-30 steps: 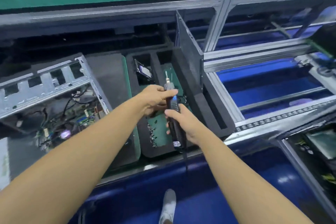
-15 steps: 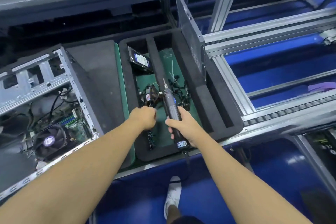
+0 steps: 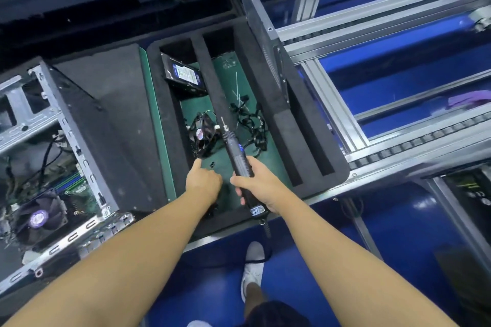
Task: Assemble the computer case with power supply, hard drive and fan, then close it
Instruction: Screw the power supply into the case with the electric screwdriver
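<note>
My right hand (image 3: 259,186) grips a black electric screwdriver (image 3: 237,151), its bit pointing up and away over the foam tray (image 3: 305,141). My left hand (image 3: 203,182) hovers low over the tray's near end, fingers curled and thumb out, close to small black screws (image 3: 212,165); whether it holds one is hidden. A black case fan (image 3: 201,135) and a hard drive (image 3: 184,75) lie in the tray's left slot. Black cables (image 3: 251,125) and white ties lie in the middle slot. The open computer case (image 3: 53,167) sits at the left, its CPU cooler (image 3: 39,219) showing.
The case's side panel (image 3: 261,32) stands upright along the tray's right side. A dark foam block (image 3: 111,119) lies between case and tray. Aluminium conveyor rails (image 3: 372,141) run to the right. Below are the blue floor and my white shoe (image 3: 252,268).
My left hand has let go of the screwdriver tip and dropped to the tray's near end by the screws. The view has tilted down; the right hand keeps the screwdriver.
</note>
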Demonstrator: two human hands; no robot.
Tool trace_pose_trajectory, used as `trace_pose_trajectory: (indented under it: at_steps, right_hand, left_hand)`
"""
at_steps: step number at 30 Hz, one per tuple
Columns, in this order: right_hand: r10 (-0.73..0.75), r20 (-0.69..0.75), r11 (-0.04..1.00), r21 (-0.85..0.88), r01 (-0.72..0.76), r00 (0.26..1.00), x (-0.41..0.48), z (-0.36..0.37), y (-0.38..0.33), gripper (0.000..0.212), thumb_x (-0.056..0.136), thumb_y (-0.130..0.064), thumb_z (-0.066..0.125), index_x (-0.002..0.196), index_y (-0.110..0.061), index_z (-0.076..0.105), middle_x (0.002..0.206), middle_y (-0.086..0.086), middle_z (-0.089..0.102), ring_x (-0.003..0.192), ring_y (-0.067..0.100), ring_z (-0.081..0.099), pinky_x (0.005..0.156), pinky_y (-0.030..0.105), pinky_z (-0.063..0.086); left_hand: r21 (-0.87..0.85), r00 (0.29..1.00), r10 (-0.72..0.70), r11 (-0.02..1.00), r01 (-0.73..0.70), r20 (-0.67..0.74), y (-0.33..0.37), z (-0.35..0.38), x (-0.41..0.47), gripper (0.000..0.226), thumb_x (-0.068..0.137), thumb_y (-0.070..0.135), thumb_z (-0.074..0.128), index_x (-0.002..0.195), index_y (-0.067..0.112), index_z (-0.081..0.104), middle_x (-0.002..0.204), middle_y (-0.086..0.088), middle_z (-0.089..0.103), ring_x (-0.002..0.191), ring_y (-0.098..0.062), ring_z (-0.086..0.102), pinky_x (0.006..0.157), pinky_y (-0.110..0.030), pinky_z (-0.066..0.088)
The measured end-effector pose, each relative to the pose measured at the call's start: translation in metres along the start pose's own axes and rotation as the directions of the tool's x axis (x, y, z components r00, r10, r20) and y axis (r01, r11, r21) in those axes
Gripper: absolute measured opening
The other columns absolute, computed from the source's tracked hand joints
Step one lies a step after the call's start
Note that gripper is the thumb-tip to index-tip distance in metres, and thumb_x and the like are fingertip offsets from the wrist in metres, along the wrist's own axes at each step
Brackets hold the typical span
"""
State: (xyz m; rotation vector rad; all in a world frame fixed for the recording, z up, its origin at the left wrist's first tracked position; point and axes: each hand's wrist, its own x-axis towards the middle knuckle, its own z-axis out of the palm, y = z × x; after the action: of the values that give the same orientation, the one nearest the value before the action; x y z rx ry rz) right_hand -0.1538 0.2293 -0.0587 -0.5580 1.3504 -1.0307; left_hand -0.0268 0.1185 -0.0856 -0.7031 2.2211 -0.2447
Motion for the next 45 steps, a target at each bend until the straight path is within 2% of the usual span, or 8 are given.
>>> trace_pose_trajectory:
  at_steps: [9, 12, 13, 15, 17, 19, 29, 45]
  right_hand:
    - [-0.004, 0.014, 1.000, -0.006, 0.004, 1.000, -0.003, -0.002, -0.001, 0.020, 0.092, -0.014, 0.067, 0.106, -0.019, 0.053, 0.071, 0.002, 0.062, 0.056, 0.021, 0.055, 0.056, 0.032, 0.052]
    - [-0.021, 0.019, 0.999, 0.027, 0.020, 1.000, -0.003, -0.001, -0.003, 0.026, 0.090, -0.012, 0.069, 0.111, -0.016, 0.054, 0.079, 0.002, 0.062, 0.059, 0.018, 0.056, 0.054, 0.032, 0.053]
    - [-0.027, 0.022, 0.999, 0.040, 0.026, 0.999, -0.003, 0.000, -0.004, 0.027, 0.090, -0.010, 0.069, 0.113, -0.016, 0.054, 0.084, 0.003, 0.061, 0.062, 0.018, 0.057, 0.054, 0.033, 0.053]
    - [-0.042, 0.043, 0.996, 0.079, 0.039, 0.998, -0.004, 0.003, -0.010, 0.027, 0.091, -0.008, 0.069, 0.113, -0.015, 0.055, 0.086, 0.004, 0.060, 0.065, 0.019, 0.056, 0.054, 0.033, 0.052]
    - [-0.070, 0.078, 0.990, 0.129, 0.059, 0.994, -0.006, 0.008, -0.022, 0.025, 0.090, -0.008, 0.070, 0.109, -0.014, 0.056, 0.085, 0.003, 0.060, 0.065, 0.017, 0.056, 0.053, 0.032, 0.052]
    - [-0.107, 0.118, 0.984, 0.157, 0.088, 0.987, -0.008, 0.015, -0.039, 0.030, 0.088, -0.009, 0.072, 0.113, -0.013, 0.056, 0.090, 0.003, 0.061, 0.067, 0.017, 0.057, 0.053, 0.031, 0.052]
    - [-0.246, 0.267, 0.969, 0.034, 0.246, 0.932, -0.058, 0.081, -0.102, 0.037, 0.088, 0.003, 0.068, 0.121, -0.007, 0.055, 0.093, 0.007, 0.059, 0.068, 0.021, 0.056, 0.052, 0.032, 0.051]
    - [-0.273, 0.257, 0.943, -0.119, 0.310, 0.927, -0.153, 0.209, -0.064, 0.033, 0.086, -0.006, 0.073, 0.112, -0.005, 0.053, 0.083, 0.006, 0.061, 0.064, 0.021, 0.057, 0.053, 0.033, 0.052]
  left_hand:
    - [0.060, 1.000, 0.006, 0.998, -0.005, -0.020, 0.006, 0.007, -0.001, 0.012, 0.094, 0.030, 0.052, 0.103, 0.031, 0.061, 0.102, 0.011, 0.067, 0.104, -0.015, 0.060, 0.102, -0.039, 0.021]
    - [-0.341, 0.996, -0.083, 0.937, 0.072, -0.018, -0.004, -0.007, 0.005, 0.016, 0.089, 0.036, 0.059, 0.096, 0.023, 0.064, 0.091, 0.004, 0.065, 0.091, -0.019, 0.063, 0.091, -0.036, 0.034]
    - [-0.634, 0.989, -0.145, 0.765, 0.111, -0.002, -0.011, -0.017, 0.005, 0.014, 0.087, 0.034, 0.061, 0.091, 0.021, 0.065, 0.089, 0.001, 0.066, 0.088, -0.021, 0.065, 0.086, -0.033, 0.041]
    - [-0.993, 0.965, -0.240, 0.030, 0.118, 0.107, -0.030, -0.040, 0.002, 0.010, 0.089, 0.024, 0.063, 0.084, 0.016, 0.065, 0.090, -0.008, 0.072, 0.076, -0.020, 0.068, 0.070, -0.029, 0.054]
    - [-0.787, 0.956, -0.202, -0.615, 0.045, 0.213, -0.055, -0.064, -0.005, 0.007, 0.095, 0.015, 0.058, 0.090, 0.014, 0.061, 0.088, -0.008, 0.071, 0.065, -0.013, 0.067, 0.058, -0.025, 0.055]
    - [-0.450, 0.980, -0.123, -0.892, -0.040, 0.155, -0.081, -0.083, -0.014, 0.005, 0.100, 0.015, 0.054, 0.098, 0.012, 0.058, 0.087, -0.003, 0.068, 0.070, -0.013, 0.065, 0.063, -0.026, 0.055]
    - [0.082, 0.958, -0.196, -0.980, -0.182, -0.211, -0.147, -0.108, -0.120, 0.029, 0.103, 0.011, 0.047, 0.089, 0.000, 0.069, 0.087, -0.005, 0.074, 0.082, -0.016, 0.073, 0.087, -0.030, 0.057]
    - [0.060, 0.916, -0.274, -0.962, -0.268, -0.294, -0.156, -0.017, -0.261, 0.026, 0.104, 0.015, 0.045, 0.098, -0.002, 0.064, 0.088, -0.008, 0.067, 0.080, -0.018, 0.066, 0.090, -0.031, 0.052]
